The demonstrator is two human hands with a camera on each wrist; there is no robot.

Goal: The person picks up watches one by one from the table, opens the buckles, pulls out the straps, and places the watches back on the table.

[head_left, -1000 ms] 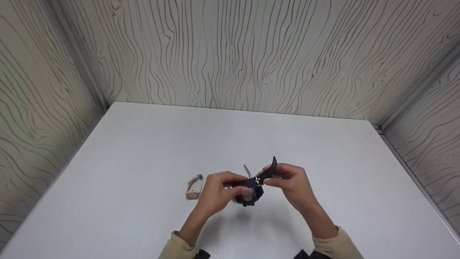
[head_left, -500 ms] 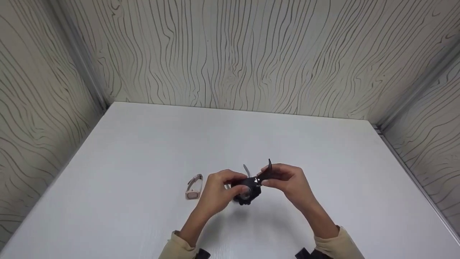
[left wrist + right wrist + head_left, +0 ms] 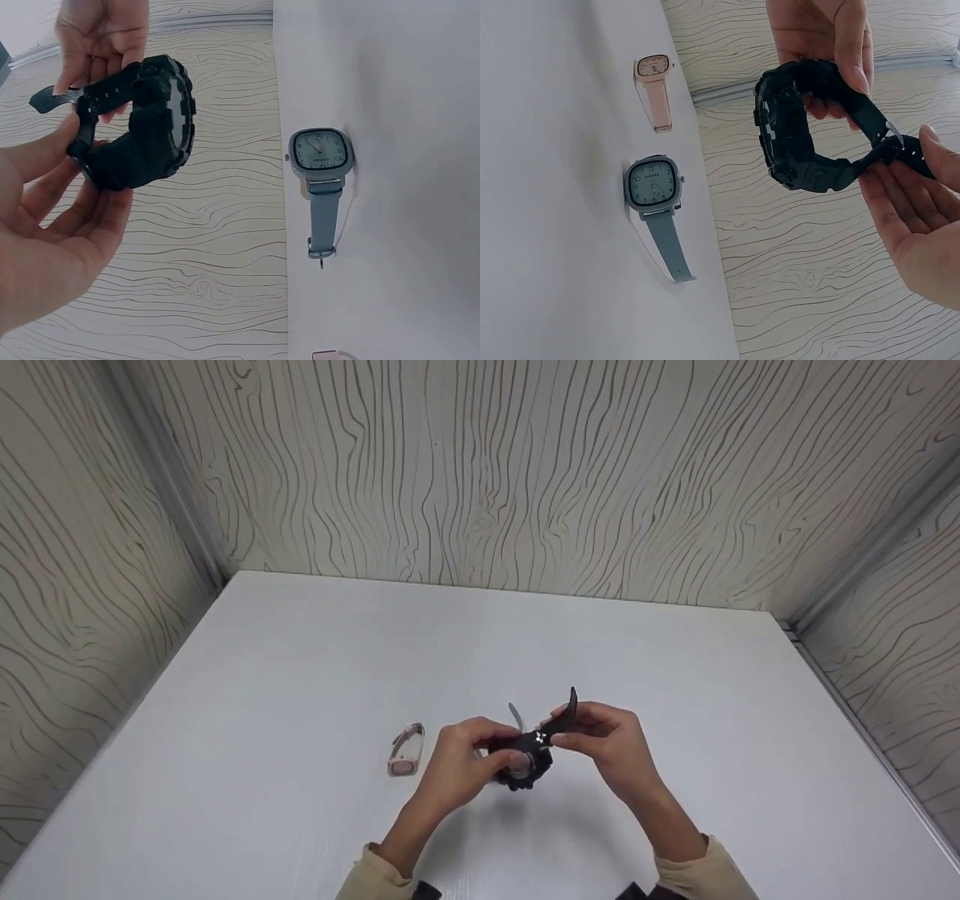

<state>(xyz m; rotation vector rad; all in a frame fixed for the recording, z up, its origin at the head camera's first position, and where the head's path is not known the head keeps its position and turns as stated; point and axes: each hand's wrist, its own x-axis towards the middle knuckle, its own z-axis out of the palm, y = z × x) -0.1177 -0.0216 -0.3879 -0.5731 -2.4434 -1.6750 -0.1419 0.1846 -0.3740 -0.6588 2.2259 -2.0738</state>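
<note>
One white tabletop (image 3: 300,675) lies beneath both hands: the left hand (image 3: 461,769) grips the black watch (image 3: 150,142), raised above it, and the right hand (image 3: 619,750) pinches its strap's free end (image 3: 568,712). On the tabletop lie a blue-grey watch (image 3: 652,184) and a smaller pink watch (image 3: 658,101). Since half a second ago, black watch and strap have shifted slightly rightward — probably minor adjustment at the buckle (image 3: 894,133), whose fastening I cannot confirm.
</note>
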